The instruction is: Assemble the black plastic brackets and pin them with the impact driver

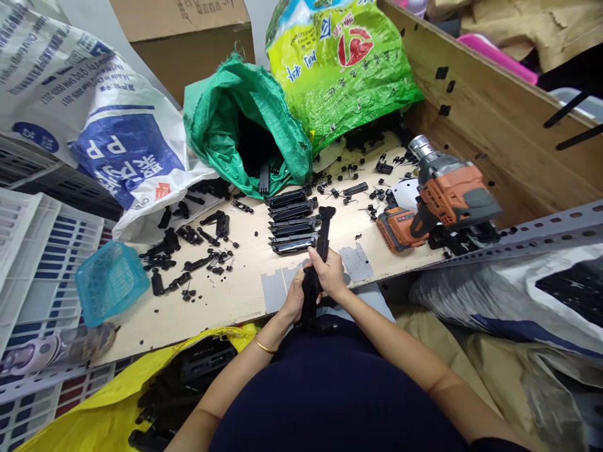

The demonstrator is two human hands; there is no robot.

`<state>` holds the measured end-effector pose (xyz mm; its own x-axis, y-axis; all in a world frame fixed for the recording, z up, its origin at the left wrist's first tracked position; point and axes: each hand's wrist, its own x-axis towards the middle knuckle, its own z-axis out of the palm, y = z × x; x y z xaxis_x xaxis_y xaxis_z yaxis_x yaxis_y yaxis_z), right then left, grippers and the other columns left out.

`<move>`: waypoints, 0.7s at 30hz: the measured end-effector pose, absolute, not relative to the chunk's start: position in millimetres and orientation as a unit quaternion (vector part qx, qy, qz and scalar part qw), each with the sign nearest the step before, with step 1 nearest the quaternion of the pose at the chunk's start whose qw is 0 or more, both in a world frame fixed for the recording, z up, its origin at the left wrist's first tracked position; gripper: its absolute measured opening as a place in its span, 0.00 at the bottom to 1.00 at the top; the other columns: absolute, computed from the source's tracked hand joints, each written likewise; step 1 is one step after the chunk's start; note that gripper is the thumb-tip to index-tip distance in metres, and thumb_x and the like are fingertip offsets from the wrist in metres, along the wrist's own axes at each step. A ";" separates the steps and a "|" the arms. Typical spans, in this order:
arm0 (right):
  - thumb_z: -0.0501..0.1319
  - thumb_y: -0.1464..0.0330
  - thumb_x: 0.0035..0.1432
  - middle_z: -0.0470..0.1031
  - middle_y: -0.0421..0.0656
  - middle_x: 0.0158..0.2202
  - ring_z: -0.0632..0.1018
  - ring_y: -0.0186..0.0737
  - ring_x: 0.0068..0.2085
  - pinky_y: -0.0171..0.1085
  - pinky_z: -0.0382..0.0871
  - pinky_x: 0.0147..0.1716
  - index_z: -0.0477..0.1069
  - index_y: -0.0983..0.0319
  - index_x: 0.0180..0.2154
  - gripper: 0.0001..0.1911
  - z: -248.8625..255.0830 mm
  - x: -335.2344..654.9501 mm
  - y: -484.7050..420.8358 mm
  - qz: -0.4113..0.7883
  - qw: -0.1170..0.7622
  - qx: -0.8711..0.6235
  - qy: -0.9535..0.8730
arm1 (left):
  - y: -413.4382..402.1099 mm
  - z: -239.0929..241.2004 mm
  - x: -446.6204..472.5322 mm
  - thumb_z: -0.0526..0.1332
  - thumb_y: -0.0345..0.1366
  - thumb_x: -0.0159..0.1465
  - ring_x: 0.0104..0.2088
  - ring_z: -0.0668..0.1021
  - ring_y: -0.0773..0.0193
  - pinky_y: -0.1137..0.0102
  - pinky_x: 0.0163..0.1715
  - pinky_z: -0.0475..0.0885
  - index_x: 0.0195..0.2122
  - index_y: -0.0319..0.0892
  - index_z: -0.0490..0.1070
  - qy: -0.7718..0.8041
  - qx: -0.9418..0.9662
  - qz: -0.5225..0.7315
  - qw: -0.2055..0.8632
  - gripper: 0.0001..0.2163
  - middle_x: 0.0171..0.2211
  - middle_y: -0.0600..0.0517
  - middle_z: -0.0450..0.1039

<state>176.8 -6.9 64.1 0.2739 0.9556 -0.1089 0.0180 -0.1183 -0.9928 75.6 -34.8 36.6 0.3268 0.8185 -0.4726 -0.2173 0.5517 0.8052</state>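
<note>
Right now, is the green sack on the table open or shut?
Open: the green sack lies on its side, its mouth gaping, black parts showing inside.

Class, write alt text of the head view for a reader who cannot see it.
A left hand and right hand grip a long black plastic part at a wooden bench. Similar parts lie beyond, an orange drill to their right.
</note>
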 end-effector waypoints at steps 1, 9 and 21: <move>0.57 0.52 0.55 0.73 0.41 0.19 0.73 0.35 0.22 0.33 0.65 0.25 0.67 0.62 0.21 0.22 64.4 178.3 -4.4 0.467 0.505 -0.594 -0.417 | -34.3 37.9 74.4 0.55 0.70 0.46 0.12 0.66 0.70 0.75 0.12 0.59 0.41 0.37 0.68 0.464 0.319 0.334 0.756 0.39 0.17 0.55 0.69; 0.57 0.50 0.54 0.74 0.41 0.20 0.72 0.35 0.22 0.33 0.64 0.24 0.66 0.62 0.21 0.22 58.8 185.9 4.4 0.451 0.506 -0.630 -0.379 | -12.6 46.1 60.5 0.53 0.68 0.51 0.27 0.78 0.61 0.69 0.26 0.72 0.56 0.40 0.62 0.409 0.345 0.261 0.803 0.41 0.32 0.47 0.76; 0.58 0.48 0.51 0.73 0.43 0.20 0.72 0.35 0.23 0.34 0.66 0.25 0.67 0.62 0.19 0.24 43.0 193.2 10.7 0.443 0.594 -0.630 -0.231 | -30.5 82.5 81.6 0.72 0.49 0.45 0.60 0.62 0.42 0.49 0.57 0.60 0.67 0.40 0.37 0.522 0.741 0.176 0.384 0.56 0.59 0.35 0.56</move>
<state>193.2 10.7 43.0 0.5009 0.8179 -0.2830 -0.2343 -0.1866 -0.9541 81.6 -30.5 82.5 0.3918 0.9093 -0.1399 0.6384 -0.1592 0.7531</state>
